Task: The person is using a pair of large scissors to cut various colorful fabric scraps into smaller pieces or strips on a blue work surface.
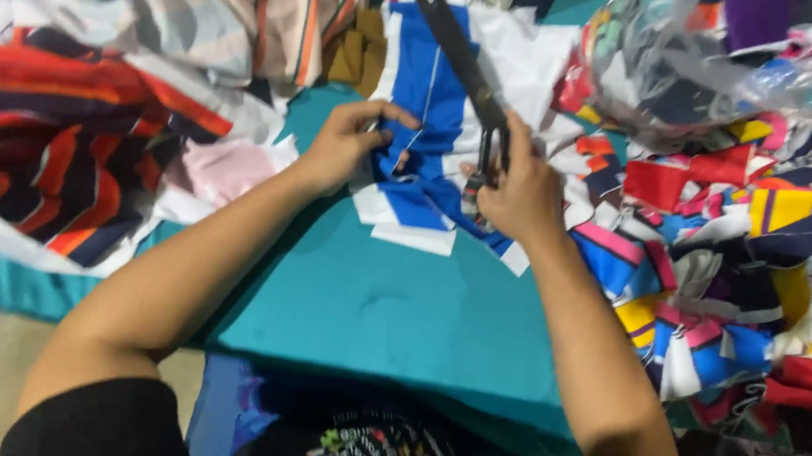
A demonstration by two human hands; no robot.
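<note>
The blue & white cloth [425, 109] lies mid-desk at 12 o'clock from the person. Left hand [345, 141] fingers pinch its edge. Right hand [521, 190] fingers are curled tight round the scissors [464, 58], blades pointing to 11 o'clock over the cloth. Cutting looks partway: a big scrap pile [755, 255] at 3 o'clock, more uncut striped cloth [53, 141] at 9 o'clock on the teal desk [388, 307].
</note>
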